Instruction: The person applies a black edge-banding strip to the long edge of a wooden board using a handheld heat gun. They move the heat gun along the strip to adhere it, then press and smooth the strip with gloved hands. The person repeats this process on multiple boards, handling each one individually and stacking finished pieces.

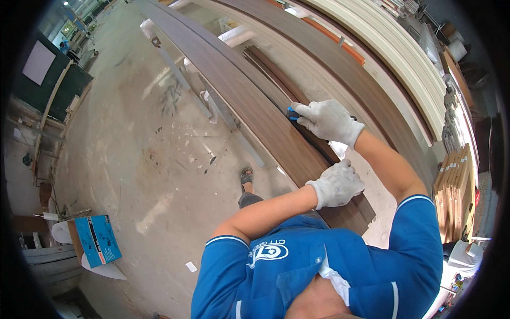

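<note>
Both my hands wear pale grey work gloves. My right hand (329, 121) is closed around a small black-and-blue hand tool (292, 113), mostly hidden by the fingers. A thin pale line runs from it along a dark brown strip (276, 74). Nearer to me, my left hand (339, 183) has its fingers curled down at the right edge of a long brown plank (234, 101). What those fingers grip is hidden. The plank stretches from beside my body to the far left, with narrow dark strips along its right side.
Another brown plank (340, 64) and cream profiles (388, 48) run along the right. White-wrapped support bars (236, 36) lie under the planks. A blue box (98, 240) stands at the left, and upright brown boards (454, 191) at the right. My sandalled foot (247, 178) is beside the plank.
</note>
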